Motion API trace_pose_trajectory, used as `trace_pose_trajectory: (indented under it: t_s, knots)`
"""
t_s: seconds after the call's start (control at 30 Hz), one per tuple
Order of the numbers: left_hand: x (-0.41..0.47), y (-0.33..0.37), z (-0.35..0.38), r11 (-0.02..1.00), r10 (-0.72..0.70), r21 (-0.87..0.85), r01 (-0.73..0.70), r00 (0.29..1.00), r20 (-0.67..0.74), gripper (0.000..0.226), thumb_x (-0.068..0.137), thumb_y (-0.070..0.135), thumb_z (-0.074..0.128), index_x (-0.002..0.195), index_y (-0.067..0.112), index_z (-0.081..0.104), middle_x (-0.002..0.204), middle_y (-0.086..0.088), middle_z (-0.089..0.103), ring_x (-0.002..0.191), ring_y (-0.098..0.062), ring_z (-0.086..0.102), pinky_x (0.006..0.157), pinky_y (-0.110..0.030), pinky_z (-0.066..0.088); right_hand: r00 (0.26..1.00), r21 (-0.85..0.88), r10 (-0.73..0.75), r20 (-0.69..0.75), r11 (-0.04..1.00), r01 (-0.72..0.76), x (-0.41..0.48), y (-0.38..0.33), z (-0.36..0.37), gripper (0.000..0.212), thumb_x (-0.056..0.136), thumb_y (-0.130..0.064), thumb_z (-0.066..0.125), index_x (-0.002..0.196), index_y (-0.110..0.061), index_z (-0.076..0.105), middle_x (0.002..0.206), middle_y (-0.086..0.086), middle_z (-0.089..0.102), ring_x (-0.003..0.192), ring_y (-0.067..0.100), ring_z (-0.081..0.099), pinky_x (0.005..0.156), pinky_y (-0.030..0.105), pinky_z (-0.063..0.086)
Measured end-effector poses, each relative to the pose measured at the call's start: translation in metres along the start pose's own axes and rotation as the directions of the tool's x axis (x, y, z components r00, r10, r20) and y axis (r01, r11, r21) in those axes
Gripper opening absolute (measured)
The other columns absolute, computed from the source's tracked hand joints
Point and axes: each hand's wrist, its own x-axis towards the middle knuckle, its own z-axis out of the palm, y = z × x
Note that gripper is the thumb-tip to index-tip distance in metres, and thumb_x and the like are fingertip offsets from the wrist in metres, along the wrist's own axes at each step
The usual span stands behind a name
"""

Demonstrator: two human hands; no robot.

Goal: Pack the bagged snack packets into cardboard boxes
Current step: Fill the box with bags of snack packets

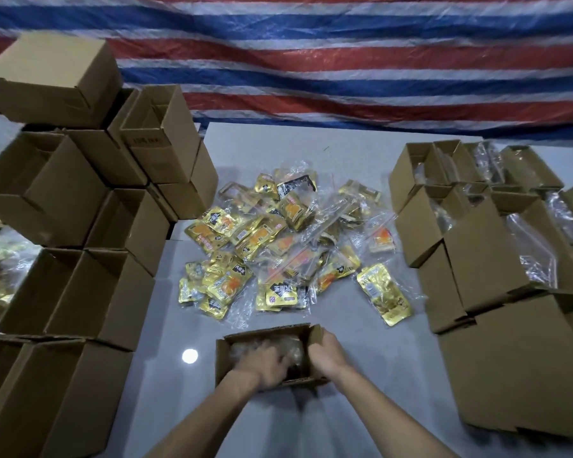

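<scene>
Brown cardboard box (pixel 224 358) lies near us: our left hand (pixel 267 363) presses, fingers seemingly flat, onto the blurred bagged packets (pixel 293 349) inside; our right hand (pixel 326 350) grips its right wall.

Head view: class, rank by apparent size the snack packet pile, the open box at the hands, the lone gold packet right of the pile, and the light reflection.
1. snack packet pile
2. open box, though nearer the camera
3. lone gold packet
4. light reflection
</scene>
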Motion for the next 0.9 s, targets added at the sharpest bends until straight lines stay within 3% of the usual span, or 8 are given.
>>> trace_pose_trajectory:
  t_s: [0.17,0.27,0.37,0.47,0.53,0.63,0.77,0.9]
  knots:
    - [-0.013,0.000,-0.012,0.998,-0.009,0.069,0.010,1.000,-0.019,0.049,0.101,0.051,0.024,0.124,0.023,0.058,0.140,-0.009,0.054,0.129,-0.030,0.050,0.101,-0.042,0.038,0.996,-0.012,0.002,-0.086,1.000,-0.003,-0.015,0.011,-0.024,0.025,0.086,-0.008,0.050,0.105,-0.015,0.064,0.106,0.003,0.071,0.106,0.025,0.063,0.097,0.036,0.051]
    - [-0.025,0.016,-0.014,0.988,0.032,0.154,-0.004,0.983,-0.178,0.045,0.101,0.045,0.030,0.120,0.018,0.061,0.128,-0.011,0.062,0.119,-0.031,0.057,0.096,-0.038,0.042,0.989,-0.001,0.006,-0.149,1.000,-0.006,-0.022,0.019,-0.043,0.022,0.089,-0.015,0.052,0.105,-0.016,0.066,0.106,0.001,0.072,0.105,0.024,0.064,0.096,0.035,0.051]
    - [-0.035,0.033,-0.017,0.960,0.210,0.266,-0.084,0.844,-0.493,0.036,0.099,0.038,0.035,0.122,0.025,0.058,0.125,0.000,0.058,0.120,-0.024,0.048,0.103,-0.036,0.033,0.969,0.073,0.020,-0.245,0.997,-0.003,-0.031,0.028,-0.058,0.023,0.093,-0.018,0.047,0.098,-0.013,0.069,0.099,0.003,0.073,0.098,0.024,0.067,0.090,0.036,0.055]
    - [-0.038,0.049,-0.017,0.989,0.148,0.102,-0.107,0.748,-0.646,0.050,0.096,0.040,0.047,0.142,0.021,0.043,0.147,-0.002,0.039,0.138,-0.023,0.034,0.116,-0.037,0.026,0.923,0.192,0.105,-0.371,0.981,-0.035,-0.039,0.042,-0.067,0.027,0.096,-0.013,0.043,0.094,-0.007,0.069,0.095,0.008,0.072,0.093,0.027,0.065,0.084,0.034,0.054]
    - [-0.036,0.062,-0.011,0.986,0.001,-0.135,-0.102,0.799,-0.602,0.064,0.099,0.048,0.042,0.151,0.015,0.024,0.154,-0.007,0.028,0.142,-0.025,0.029,0.116,-0.037,0.027,0.878,0.260,0.186,-0.442,0.963,-0.073,-0.043,0.059,-0.068,0.021,0.093,-0.008,0.047,0.096,-0.004,0.067,0.099,0.013,0.071,0.096,0.031,0.064,0.086,0.036,0.053]
    - [-0.027,0.087,0.009,0.834,-0.152,-0.546,-0.080,0.918,-0.367,0.063,0.100,0.056,0.035,0.141,0.009,0.032,0.140,-0.015,0.048,0.127,-0.031,0.049,0.100,-0.038,0.040,0.801,0.386,0.330,-0.500,0.913,-0.135,-0.051,0.087,-0.068,0.024,0.090,0.000,0.049,0.107,0.006,0.064,0.115,0.024,0.066,0.111,0.040,0.060,0.095,0.039,0.047]
    - [-0.013,0.130,0.043,0.757,-0.026,-0.650,-0.061,0.992,-0.123,0.059,0.101,0.050,0.043,0.143,0.011,0.033,0.131,-0.014,0.058,0.121,-0.031,0.057,0.095,-0.033,0.047,0.642,0.567,0.561,-0.523,0.791,-0.229,-0.059,0.114,-0.074,0.032,0.092,-0.001,0.053,0.120,0.015,0.059,0.128,0.034,0.058,0.120,0.047,0.054,0.098,0.042,0.042]
    - [-0.008,0.177,0.061,0.657,0.052,-0.754,0.011,0.997,0.060,0.051,0.095,0.045,0.059,0.132,0.020,0.034,0.122,-0.012,0.061,0.103,-0.034,0.068,0.074,-0.042,0.061,0.590,0.688,0.654,-0.473,0.693,-0.217,-0.061,0.129,-0.083,0.034,0.090,-0.001,0.055,0.118,0.017,0.060,0.126,0.036,0.059,0.118,0.049,0.055,0.096,0.045,0.044]
